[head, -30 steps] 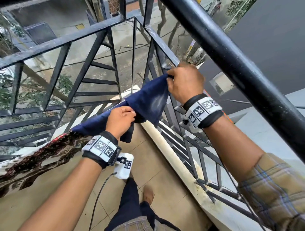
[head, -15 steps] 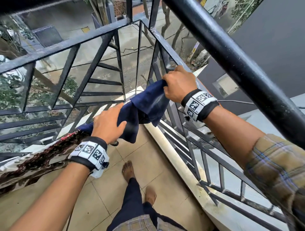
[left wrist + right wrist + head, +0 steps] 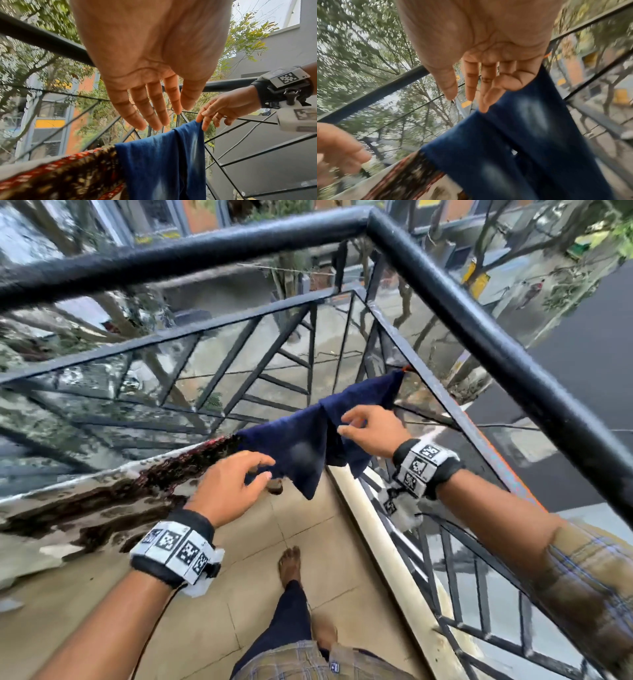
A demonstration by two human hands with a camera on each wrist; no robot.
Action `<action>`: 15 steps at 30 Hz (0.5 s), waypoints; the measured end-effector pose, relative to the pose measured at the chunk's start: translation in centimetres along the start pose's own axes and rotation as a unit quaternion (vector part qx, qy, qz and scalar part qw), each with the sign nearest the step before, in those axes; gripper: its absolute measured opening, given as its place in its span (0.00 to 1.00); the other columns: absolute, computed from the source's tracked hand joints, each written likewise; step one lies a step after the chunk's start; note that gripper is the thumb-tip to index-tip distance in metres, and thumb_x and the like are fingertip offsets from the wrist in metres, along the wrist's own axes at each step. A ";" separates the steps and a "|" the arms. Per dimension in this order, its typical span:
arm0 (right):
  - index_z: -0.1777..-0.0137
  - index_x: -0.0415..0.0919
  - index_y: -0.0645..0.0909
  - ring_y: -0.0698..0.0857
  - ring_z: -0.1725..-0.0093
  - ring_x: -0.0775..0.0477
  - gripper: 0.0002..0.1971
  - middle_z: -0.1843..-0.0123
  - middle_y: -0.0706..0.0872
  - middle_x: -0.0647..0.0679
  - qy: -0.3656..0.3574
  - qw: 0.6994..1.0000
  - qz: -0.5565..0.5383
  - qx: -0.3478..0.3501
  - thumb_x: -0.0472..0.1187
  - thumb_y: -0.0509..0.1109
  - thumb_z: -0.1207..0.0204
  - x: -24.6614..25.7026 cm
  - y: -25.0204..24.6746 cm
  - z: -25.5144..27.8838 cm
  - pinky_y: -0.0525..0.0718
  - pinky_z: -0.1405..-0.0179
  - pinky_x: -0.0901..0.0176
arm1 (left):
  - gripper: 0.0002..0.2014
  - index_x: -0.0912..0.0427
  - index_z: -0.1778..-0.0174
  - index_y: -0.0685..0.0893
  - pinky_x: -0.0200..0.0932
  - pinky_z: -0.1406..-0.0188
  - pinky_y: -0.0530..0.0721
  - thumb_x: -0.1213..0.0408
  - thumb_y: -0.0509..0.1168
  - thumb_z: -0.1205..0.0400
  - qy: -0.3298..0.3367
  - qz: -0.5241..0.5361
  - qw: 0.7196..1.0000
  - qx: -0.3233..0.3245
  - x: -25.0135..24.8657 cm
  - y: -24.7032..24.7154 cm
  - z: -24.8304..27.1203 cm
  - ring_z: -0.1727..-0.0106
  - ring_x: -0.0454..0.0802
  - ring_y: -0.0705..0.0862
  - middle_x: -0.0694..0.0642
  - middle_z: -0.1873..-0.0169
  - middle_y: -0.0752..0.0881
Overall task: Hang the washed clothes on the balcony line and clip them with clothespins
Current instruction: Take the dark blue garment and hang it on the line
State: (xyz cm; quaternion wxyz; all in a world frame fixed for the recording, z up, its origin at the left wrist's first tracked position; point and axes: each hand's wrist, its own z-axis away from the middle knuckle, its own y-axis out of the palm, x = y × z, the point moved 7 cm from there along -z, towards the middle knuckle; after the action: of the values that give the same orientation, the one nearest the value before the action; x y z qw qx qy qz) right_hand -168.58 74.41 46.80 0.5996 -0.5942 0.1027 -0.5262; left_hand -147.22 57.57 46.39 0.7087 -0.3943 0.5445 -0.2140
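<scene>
Our left hand (image 3: 228,486) hovers, fingers spread, holding nothing; our right hand (image 3: 371,430), at two o'clock, fingers loose, fingertips touching the draped navy cloth (image 3: 308,436).

- Navy cloth (image 3: 308,440): soft woven fabric, matt finish, draped in loose folds; paler worn patches show in the wrist views.
- Patterned cloth (image 3: 113,498): fabric printed in dark brown, red and off-white; matt, slightly crumpled surface.
- Top rail (image 3: 479,337): round metal tube, black paint, smooth with a slight sheen.
- Railing bars (image 3: 239,364): flat metal strips, dark paint, duller finish.
- Floor (image 3: 308,542): beige tiles, smooth, low gloss, thin grout lines.
- Kerb (image 3: 383,542): cream-painted masonry, matt, scuffed.
- Wrist bands (image 3: 178,553): black fabric straps carrying white hard-plastic blocks with printed black markers.
- Shirt sleeve (image 3: 589,583): checked woven cloth, matt.
</scene>
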 end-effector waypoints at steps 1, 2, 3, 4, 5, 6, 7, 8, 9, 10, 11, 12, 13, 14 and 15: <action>0.46 0.54 0.87 0.87 0.49 0.50 0.12 0.54 0.88 0.56 -0.009 1.000 -0.008 0.021 0.55 0.73 0.27 1.1 1.2 1.2 0.83 0.43 0.55 | 0.12 0.53 0.39 0.88 0.39 0.43 0.79 0.60 0.69 0.18 -0.012 -0.003 1.000 0.000 0.1 -0.6 1.7 0.44 0.46 0.86 0.46 0.44 0.88; 0.49 0.55 0.88 0.87 0.51 0.50 0.10 0.57 0.87 0.57 -0.027 0.999 -0.005 0.042 0.55 0.73 0.27 2.5 2.7 2.7 0.84 0.46 0.55 | 0.12 0.53 0.39 0.88 0.41 0.42 0.81 0.61 0.70 0.18 -0.026 -0.003 1.000 -0.006 0.2 -1.4 3.9 0.44 0.46 0.86 0.47 0.44 0.89; 0.51 0.55 0.87 0.87 0.51 0.50 0.09 0.58 0.86 0.58 -0.045 0.997 0.002 0.062 0.56 0.72 0.28 3.7 4.0 3.9 0.84 0.48 0.56 | 0.11 0.53 0.39 0.88 0.43 0.41 0.82 0.61 0.70 0.18 -0.038 -0.005 0.999 -0.010 0.3 -2.1 5.8 0.45 0.46 0.86 0.47 0.45 0.89; 0.52 0.55 0.87 0.87 0.52 0.50 0.09 0.58 0.87 0.57 -0.064 0.994 0.007 0.085 0.56 0.72 0.28 5.0 5.7 5.5 0.84 0.49 0.56 | 0.11 0.52 0.40 0.88 0.44 0.42 0.83 0.61 0.70 0.17 -0.054 -0.013 0.998 -0.013 0.6 -2.7 8.2 0.47 0.45 0.86 0.47 0.46 0.89; 0.53 0.55 0.87 0.87 0.52 0.50 0.08 0.58 0.87 0.57 -0.078 0.991 0.012 0.104 0.56 0.72 0.27 6.2 7.2 6.6 0.84 0.50 0.57 | 0.10 0.51 0.40 0.88 0.44 0.44 0.84 0.60 0.70 0.17 -0.068 -0.019 0.997 -0.015 1.0 -3.1 10.0 0.49 0.43 0.87 0.46 0.49 0.89; 0.53 0.55 0.87 0.87 0.53 0.50 0.08 0.59 0.87 0.57 -0.098 0.987 0.018 0.123 0.56 0.72 0.27 7.5 8.7 8.0 0.83 0.52 0.58 | 0.10 0.49 0.40 0.87 0.45 0.45 0.84 0.58 0.69 0.17 -0.093 -0.020 0.995 -0.013 1.9 -3.3 12.1 0.51 0.42 0.87 0.44 0.51 0.89; 0.53 0.54 0.87 0.87 0.53 0.49 0.08 0.60 0.86 0.57 -0.120 0.982 0.030 0.145 0.55 0.72 0.26 9.1 10.4 9.7 0.82 0.53 0.59 | 0.10 0.46 0.40 0.87 0.45 0.46 0.85 0.57 0.69 0.17 -0.120 -0.016 0.992 -0.019 2.8 -3.5 14.9 0.52 0.41 0.86 0.42 0.53 0.88; 0.53 0.53 0.87 0.88 0.53 0.48 0.09 0.60 0.87 0.56 -0.138 0.976 0.036 0.162 0.55 0.72 0.26 10.5 11.9 11.0 0.82 0.54 0.58 | 0.10 0.42 0.41 0.86 0.46 0.47 0.86 0.55 0.68 0.18 -0.147 -0.008 0.989 -0.021 3.8 -3.5 17.1 0.53 0.40 0.87 0.41 0.53 0.88; 0.52 0.53 0.87 0.88 0.52 0.47 0.09 0.59 0.88 0.55 -0.158 0.969 0.043 0.183 0.55 0.72 0.26 12.2 13.5 12.6 0.82 0.54 0.58 | 0.10 0.37 0.42 0.85 0.47 0.47 0.87 0.51 0.67 0.19 -0.170 0.009 0.985 -0.035 5.1 -3.6 19.9 0.53 0.40 0.87 0.39 0.54 0.88; 0.52 0.53 0.87 0.88 0.52 0.48 0.09 0.59 0.88 0.55 -0.172 0.962 0.049 0.206 0.55 0.72 0.26 13.5 15.0 13.9 0.81 0.55 0.59 | 0.10 0.30 0.45 0.83 0.48 0.47 0.88 0.47 0.66 0.21 -0.185 0.032 0.981 -0.054 5.9 -3.7 22.1 0.54 0.38 0.87 0.38 0.54 0.88; 0.51 0.53 0.88 0.88 0.52 0.49 0.09 0.59 0.87 0.55 -0.192 0.953 0.058 0.228 0.55 0.72 0.25 15.0 16.4 15.3 0.79 0.57 0.60 | 0.10 0.26 0.47 0.82 0.48 0.48 0.89 0.44 0.65 0.22 -0.204 0.048 0.975 -0.074 7.1 -3.7 24.7 0.54 0.37 0.87 0.37 0.55 0.89; 0.50 0.54 0.88 0.87 0.52 0.50 0.10 0.58 0.87 0.56 -0.214 0.942 0.066 0.250 0.56 0.72 0.25 16.8 18.1 16.9 0.78 0.58 0.61 | 0.09 0.26 0.48 0.82 0.48 0.48 0.89 0.44 0.65 0.23 -0.227 0.054 0.968 -0.095 8.1 -3.9 27.8 0.55 0.36 0.88 0.37 0.55 0.89; 0.50 0.54 0.88 0.87 0.52 0.51 0.10 0.57 0.87 0.56 -0.231 0.934 0.069 0.263 0.57 0.72 0.25 18.3 19.5 18.3 0.77 0.60 0.62 | 0.08 0.29 0.48 0.84 0.46 0.48 0.89 0.43 0.67 0.23 -0.245 0.065 0.961 -0.110 8.8 -4.0 30.4 0.56 0.35 0.88 0.38 0.56 0.90; 0.49 0.54 0.87 0.86 0.52 0.51 0.10 0.56 0.88 0.56 -0.252 0.925 0.072 0.275 0.57 0.71 0.24 20.2 21.0 20.0 0.77 0.64 0.64 | 0.08 0.31 0.49 0.85 0.44 0.49 0.88 0.41 0.68 0.23 -0.267 0.079 0.951 -0.132 9.4 -4.2 33.5 0.56 0.34 0.88 0.38 0.56 0.90; 0.48 0.54 0.88 0.85 0.54 0.53 0.11 0.57 0.87 0.56 -0.270 0.918 0.076 0.280 0.57 0.71 0.24 21.7 22.2 21.5 0.74 0.68 0.66 | 0.07 0.32 0.51 0.85 0.41 0.50 0.88 0.41 0.68 0.23 -0.282 0.096 0.942 -0.157 9.8 -4.5 35.9 0.57 0.33 0.88 0.39 0.57 0.90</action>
State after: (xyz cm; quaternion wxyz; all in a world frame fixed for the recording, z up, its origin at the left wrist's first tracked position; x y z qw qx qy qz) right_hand -131.99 65.25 45.37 0.7848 -0.5119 -0.1697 -0.3054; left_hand -109.83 59.40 47.49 0.7795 -0.4910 0.3838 0.0631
